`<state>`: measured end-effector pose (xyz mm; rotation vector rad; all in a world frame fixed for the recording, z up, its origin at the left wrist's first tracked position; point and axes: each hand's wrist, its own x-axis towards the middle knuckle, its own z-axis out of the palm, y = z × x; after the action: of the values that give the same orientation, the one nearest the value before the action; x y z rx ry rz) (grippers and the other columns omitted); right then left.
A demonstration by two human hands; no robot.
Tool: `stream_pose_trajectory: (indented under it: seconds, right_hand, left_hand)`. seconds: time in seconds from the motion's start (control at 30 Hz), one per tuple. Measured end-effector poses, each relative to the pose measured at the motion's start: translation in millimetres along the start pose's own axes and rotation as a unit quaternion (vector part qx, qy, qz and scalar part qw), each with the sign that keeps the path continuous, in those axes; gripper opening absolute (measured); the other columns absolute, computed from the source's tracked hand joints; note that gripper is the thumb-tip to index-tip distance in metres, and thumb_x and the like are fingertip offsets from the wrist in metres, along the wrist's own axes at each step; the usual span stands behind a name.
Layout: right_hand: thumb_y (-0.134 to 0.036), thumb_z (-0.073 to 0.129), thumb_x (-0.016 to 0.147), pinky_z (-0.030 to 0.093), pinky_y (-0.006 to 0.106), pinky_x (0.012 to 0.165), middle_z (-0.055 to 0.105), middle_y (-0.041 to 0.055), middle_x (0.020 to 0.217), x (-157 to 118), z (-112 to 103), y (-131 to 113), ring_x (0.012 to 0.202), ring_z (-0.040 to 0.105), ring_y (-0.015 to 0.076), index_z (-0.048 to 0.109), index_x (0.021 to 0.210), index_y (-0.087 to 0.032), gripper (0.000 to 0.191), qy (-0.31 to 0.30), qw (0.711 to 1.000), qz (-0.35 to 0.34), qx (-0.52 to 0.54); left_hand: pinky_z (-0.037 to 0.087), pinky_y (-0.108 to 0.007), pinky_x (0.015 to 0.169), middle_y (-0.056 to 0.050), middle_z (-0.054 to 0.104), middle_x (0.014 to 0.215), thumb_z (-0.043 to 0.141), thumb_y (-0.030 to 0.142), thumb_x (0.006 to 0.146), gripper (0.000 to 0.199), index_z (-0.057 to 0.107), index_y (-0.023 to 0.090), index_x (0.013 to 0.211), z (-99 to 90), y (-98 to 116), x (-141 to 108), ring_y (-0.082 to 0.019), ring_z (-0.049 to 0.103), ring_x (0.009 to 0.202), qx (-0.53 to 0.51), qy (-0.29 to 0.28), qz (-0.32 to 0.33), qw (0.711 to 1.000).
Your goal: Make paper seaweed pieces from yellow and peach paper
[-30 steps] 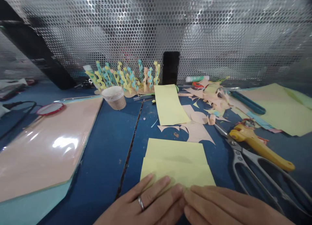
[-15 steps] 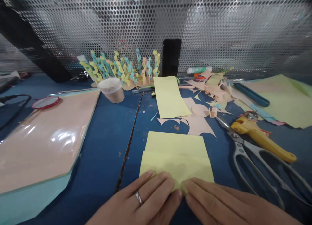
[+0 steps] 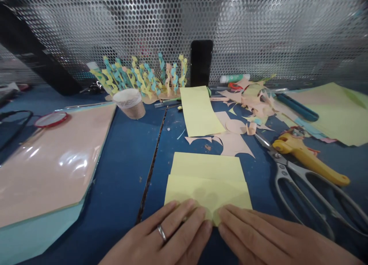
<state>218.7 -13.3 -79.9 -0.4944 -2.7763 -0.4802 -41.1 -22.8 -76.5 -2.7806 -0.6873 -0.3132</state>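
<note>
A folded sheet of pale yellow paper point(image 3: 207, 188) lies on the blue table in front of me, its back layer showing beyond the front flap. My left hand point(image 3: 172, 232), with a ring on one finger, holds the near folded edge left of centre. My right hand point(image 3: 253, 230) holds the same edge on the right, fingertips close to those of the left. On both hands the fingers are together on top of the paper and the thumbs sit at the fold. The near corners of the paper are hidden under my hands.
Scissors point(image 3: 283, 169) and a yellow-handled tool point(image 3: 316, 159) lie at right. Beyond are a yellow strip point(image 3: 199, 113), paper scraps point(image 3: 235, 131), a phone point(image 3: 201, 64), a paper cup point(image 3: 130, 104) and curled paper decorations point(image 3: 143, 77). A plastic-covered paper stack point(image 3: 57, 169) lies left.
The view has shifted slightly, so things at the back sit a little higher. Both hands stay at the fold, with their fingertips slightly farther apart.
</note>
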Motion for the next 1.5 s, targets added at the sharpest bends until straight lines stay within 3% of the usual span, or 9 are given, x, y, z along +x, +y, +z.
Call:
stream_pose_trajectory:
  seconds: [0.4, 1.5]
  right_hand:
    - [-0.007, 0.030, 0.093, 0.055, 0.024, 0.079, 0.069, -0.0024, 0.113, -1.5, 0.8, 0.1, 0.101, 0.063, 0.0147, 0.063, 0.112, -0.018, 0.040, 0.001, 1.000, -0.005, 0.007]
    - [-0.011, 0.031, 0.094, 0.057, 0.024, 0.078, 0.067, -0.0011, 0.116, -5.5, 3.8, -4.1, 0.104, 0.061, 0.0152, 0.061, 0.117, -0.017, 0.038, -0.016, 1.000, -0.014, 0.019]
  left_hand:
    - [0.040, -0.028, 0.100, 0.004, 0.061, 0.125, 0.043, 0.021, 0.094, 0.033, 0.057, 0.023, 0.124, 0.4, -1.2, -0.3, -0.017, 0.052, 0.116, 0.011, 0.002, -0.002, 1.000]
    - [0.042, -0.027, 0.098, 0.003, 0.062, 0.124, 0.044, 0.022, 0.094, 0.031, 0.058, 0.022, 0.122, 1.4, 0.4, -4.3, -0.017, 0.053, 0.115, 0.013, 0.010, 0.013, 1.000]
